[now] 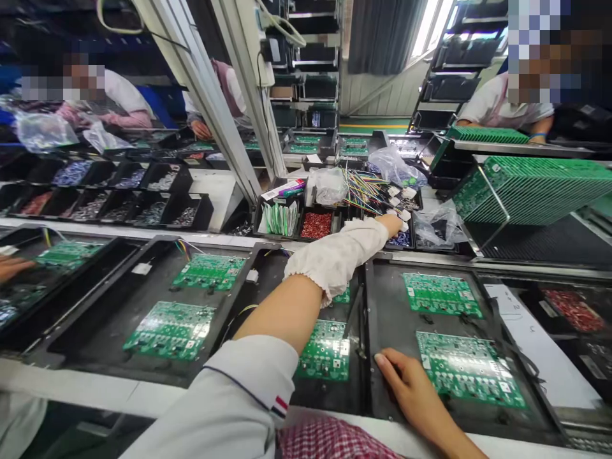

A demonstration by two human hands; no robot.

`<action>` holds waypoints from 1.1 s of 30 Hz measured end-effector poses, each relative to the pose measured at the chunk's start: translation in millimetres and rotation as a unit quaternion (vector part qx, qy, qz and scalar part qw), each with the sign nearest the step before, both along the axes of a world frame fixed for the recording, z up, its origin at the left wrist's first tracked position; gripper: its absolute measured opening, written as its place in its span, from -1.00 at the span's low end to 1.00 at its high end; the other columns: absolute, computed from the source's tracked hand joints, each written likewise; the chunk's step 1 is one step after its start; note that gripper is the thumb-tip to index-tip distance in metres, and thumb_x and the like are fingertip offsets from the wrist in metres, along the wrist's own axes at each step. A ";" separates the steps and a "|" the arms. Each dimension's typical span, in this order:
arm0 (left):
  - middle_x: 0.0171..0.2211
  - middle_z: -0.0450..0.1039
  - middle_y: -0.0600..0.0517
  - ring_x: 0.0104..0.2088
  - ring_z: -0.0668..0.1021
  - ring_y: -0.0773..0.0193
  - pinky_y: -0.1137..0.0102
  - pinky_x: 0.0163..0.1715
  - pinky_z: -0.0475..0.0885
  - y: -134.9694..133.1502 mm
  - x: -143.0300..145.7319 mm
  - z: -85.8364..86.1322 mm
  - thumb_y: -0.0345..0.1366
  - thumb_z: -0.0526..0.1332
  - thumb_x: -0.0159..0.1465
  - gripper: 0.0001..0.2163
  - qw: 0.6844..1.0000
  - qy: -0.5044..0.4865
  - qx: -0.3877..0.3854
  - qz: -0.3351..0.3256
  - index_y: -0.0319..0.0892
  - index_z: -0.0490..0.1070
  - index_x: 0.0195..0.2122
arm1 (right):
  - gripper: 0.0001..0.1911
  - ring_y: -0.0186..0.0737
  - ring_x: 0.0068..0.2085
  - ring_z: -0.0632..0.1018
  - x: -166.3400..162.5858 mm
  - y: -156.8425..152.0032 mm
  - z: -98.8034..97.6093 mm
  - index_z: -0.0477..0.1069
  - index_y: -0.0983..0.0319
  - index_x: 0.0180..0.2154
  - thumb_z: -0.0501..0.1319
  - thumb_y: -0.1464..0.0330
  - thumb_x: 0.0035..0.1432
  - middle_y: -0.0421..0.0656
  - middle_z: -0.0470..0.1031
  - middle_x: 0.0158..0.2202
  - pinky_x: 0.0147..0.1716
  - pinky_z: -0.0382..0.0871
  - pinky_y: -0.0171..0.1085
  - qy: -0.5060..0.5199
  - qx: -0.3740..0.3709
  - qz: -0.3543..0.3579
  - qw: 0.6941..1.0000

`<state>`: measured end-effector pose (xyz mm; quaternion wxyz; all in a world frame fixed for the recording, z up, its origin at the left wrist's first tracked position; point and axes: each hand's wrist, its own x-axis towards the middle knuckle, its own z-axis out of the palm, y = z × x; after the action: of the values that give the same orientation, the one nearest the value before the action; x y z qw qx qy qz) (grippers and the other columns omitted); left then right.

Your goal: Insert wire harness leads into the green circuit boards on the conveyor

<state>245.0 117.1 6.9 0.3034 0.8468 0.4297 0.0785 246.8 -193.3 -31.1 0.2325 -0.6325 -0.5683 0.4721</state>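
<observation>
My left arm, in a white sleeve cover, stretches forward over the middle tray. My left hand (pixel 392 223) is at the parts bins, beside white connectors (pixel 404 215) and a bin of small blue parts (pixel 399 239); its fingers are mostly hidden. Close to me, my right hand (pixel 411 386) rests on the black tray (pixel 387 306) near its left edge, thumb stretched out and apart, with nothing visible in it. Two green circuit boards lie in that tray, an upper one (pixel 442 294) and a lower one (pixel 471 366). Under my left arm lies another circuit board (pixel 325 350).
Further left, a tray (pixel 105 319) holds two boards. Ahead stand bins of red parts (pixel 316 225), green-white packets (pixel 280 218) and a bundle of wires (pixel 363 190). A rack of green boards (pixel 535 191) stands at right. Co-workers sit across the line; another person's hand (pixel 14 268) shows at left.
</observation>
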 end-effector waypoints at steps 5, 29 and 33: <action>-0.57 0.30 0.01 -0.50 0.42 0.41 0.55 -0.52 0.27 -6.0 -19.5 18.9 -0.31 0.17 0.12 -0.84 0.994 -0.098 -0.052 0.002 -0.32 0.34 -0.52 | -0.66 -0.37 -0.50 0.22 -41.8 8.3 2.9 0.11 0.22 -0.54 -0.08 0.17 0.17 -0.30 0.12 -0.59 -0.50 0.06 -0.36 0.019 0.041 0.003 0.999; -0.59 0.35 0.03 -0.69 0.30 0.51 0.57 -0.80 -0.10 -166.1 -172.9 -15.6 -0.15 0.38 -0.23 -0.61 0.787 -0.232 -0.561 0.110 -0.35 0.36 -0.49 | -0.74 -0.09 -0.29 0.35 71.3 54.6 28.8 0.41 0.23 -0.48 0.04 0.29 0.14 -0.05 0.43 -0.51 -0.32 0.14 -0.16 -0.432 0.265 0.104 0.856; -0.66 0.26 0.11 -0.72 0.25 0.54 0.59 -0.83 -0.12 -166.3 -172.0 -14.5 -0.04 0.34 -0.19 -0.57 0.775 -0.237 -0.576 0.103 -0.33 0.32 -0.51 | -0.77 -0.27 -0.36 0.39 16.9 71.6 27.7 0.37 0.22 -0.30 0.05 0.22 0.15 -0.14 0.42 -0.39 -0.38 0.23 -0.29 -0.197 0.245 0.124 0.941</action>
<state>73.0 -49.2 -7.6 0.8170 0.4189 0.3937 0.0457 263.8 -121.7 -3.5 0.2034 -0.5604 -0.7751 0.2093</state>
